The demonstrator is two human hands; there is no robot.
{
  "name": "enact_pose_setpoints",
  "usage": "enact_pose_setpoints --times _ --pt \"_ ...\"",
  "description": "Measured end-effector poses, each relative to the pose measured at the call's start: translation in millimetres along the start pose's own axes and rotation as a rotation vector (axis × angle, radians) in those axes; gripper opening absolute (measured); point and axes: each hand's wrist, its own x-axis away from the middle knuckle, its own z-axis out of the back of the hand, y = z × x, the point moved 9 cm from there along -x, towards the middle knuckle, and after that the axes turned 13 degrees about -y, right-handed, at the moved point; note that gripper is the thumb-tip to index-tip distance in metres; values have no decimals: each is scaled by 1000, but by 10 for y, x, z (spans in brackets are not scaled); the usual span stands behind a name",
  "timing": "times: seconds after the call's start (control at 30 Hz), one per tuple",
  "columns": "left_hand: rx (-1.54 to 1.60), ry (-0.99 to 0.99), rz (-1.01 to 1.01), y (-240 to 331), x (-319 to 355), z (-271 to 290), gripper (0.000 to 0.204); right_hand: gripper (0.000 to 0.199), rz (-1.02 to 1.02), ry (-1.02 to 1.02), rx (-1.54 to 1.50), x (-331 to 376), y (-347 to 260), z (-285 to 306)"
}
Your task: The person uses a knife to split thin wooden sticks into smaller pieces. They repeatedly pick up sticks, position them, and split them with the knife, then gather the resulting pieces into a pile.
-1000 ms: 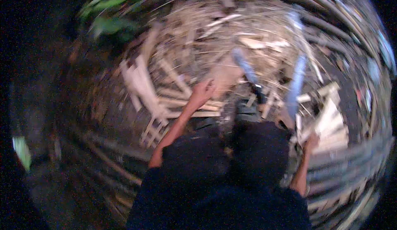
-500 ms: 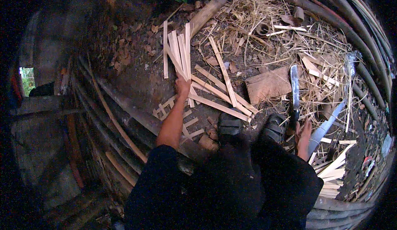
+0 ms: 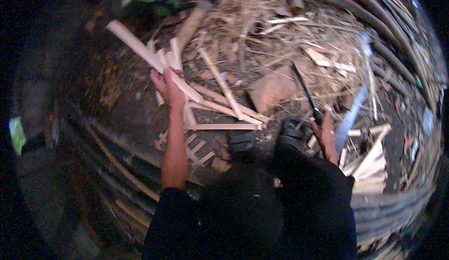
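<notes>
My left hand [image 3: 169, 88] is closed round a pale flat bamboo strip [image 3: 135, 42], which slants from upper left to lower right above the ground. Just behind that hand is a bundle of similar strips [image 3: 176, 56], partly covered by it. On the right, my right hand [image 3: 326, 131] grips the dark handle of a long knife [image 3: 305, 86]. Its blade points away from me and looks narrow, seen nearly edge-on. A wood block [image 3: 273, 89] lies left of the blade. Beside my right hand rests a hand saw [image 3: 351, 115].
Loose strips [image 3: 220, 84] lie crossed before my sandals [image 3: 241, 140]. A small slatted lattice [image 3: 199, 152] sits near my left forearm. Shavings [image 3: 243, 21] cover the far ground, and a pile of cut strips [image 3: 372, 171] lies at the right. Long poles [image 3: 393, 24] curve round the right edge.
My left hand has lifted one strip and tilted it leftward off the bundle. My right hand has closed on the knife handle, and the blade has turned edge-on. The view has shifted.
</notes>
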Motion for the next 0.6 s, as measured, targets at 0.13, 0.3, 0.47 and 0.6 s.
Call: enact_pose_setpoints --times 0.13,0.3,0.47,0.6 --pt "200 -347 131 41 -66 -1251 41 56 -90 -22 -231 331 -390 298" --pt "341 -504 130 -98 269 -2434 46 48 -44 266 -529 945 -863 727" --pt "429 -412 122 -379 465 -2716 43 38 -56 107 -493 1070 -587 339" --pt "296 -405 -33 -39 426 -2723 36 38 -75 72 -467 1109 -604 338"
